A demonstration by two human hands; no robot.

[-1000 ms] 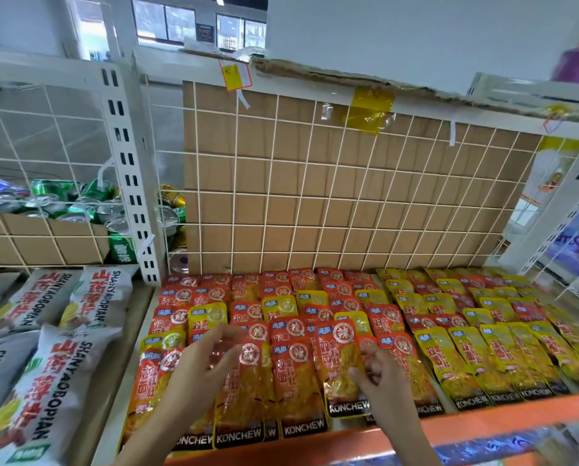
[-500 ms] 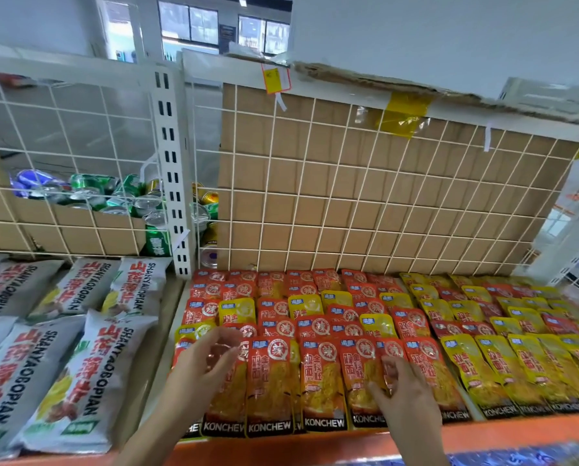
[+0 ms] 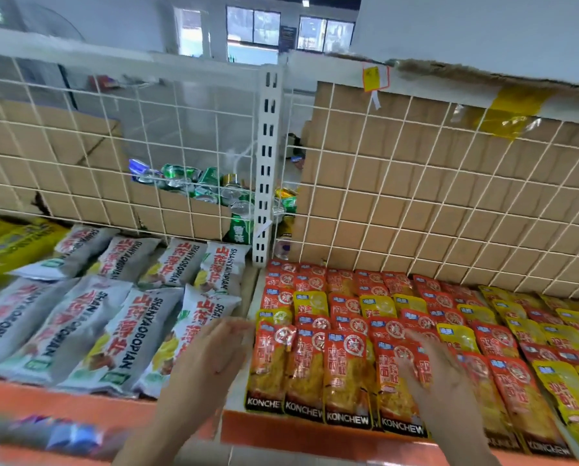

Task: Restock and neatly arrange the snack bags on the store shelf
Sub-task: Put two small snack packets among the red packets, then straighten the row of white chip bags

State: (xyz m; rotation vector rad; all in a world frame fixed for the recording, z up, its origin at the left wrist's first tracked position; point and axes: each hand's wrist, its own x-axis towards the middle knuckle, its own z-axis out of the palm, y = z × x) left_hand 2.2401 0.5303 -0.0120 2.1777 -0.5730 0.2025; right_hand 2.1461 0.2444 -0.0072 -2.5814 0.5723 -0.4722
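Okay, far left: puffy yellow bags (image 3: pixel 9 243), then matte grey pillow bags (image 3: pixel 72 331) printed SHANYAOBOPIAN, lying flat in overlapping rows on the left bay. Behind them is a white wire grid (image 3: pixel 120 153) backed with brown cardboard (image 3: pixel 416 183). Shiny green cans (image 3: pixel 210 188) show through a gap in it. A white slotted metal upright (image 3: pixel 268 163) splits the two bays.

Next, the left hand (image 3: pixel 207 361) hangs over the seam between the bays, fingers straight and close together, gripping nothing, tips just beside the leftmost red pack (contact unclear, blurred).

The snack bags (image 3: pixel 345 371) are glossy flat red pouches with black KONCHEW bands. They lie shingled in rows on the right bay, front row at the orange shelf lip (image 3: pixel 281 432).

On those front red pouches the right hand (image 3: pixel 446 385) lies palm-down, fingers spread flat, curled round none.

Further right come same-shaped yellow pouches (image 3: pixel 564 388) in rows. Up top are a yellow paper tag (image 3: pixel 375 78) and crinkled yellow tape (image 3: pixel 513 109).
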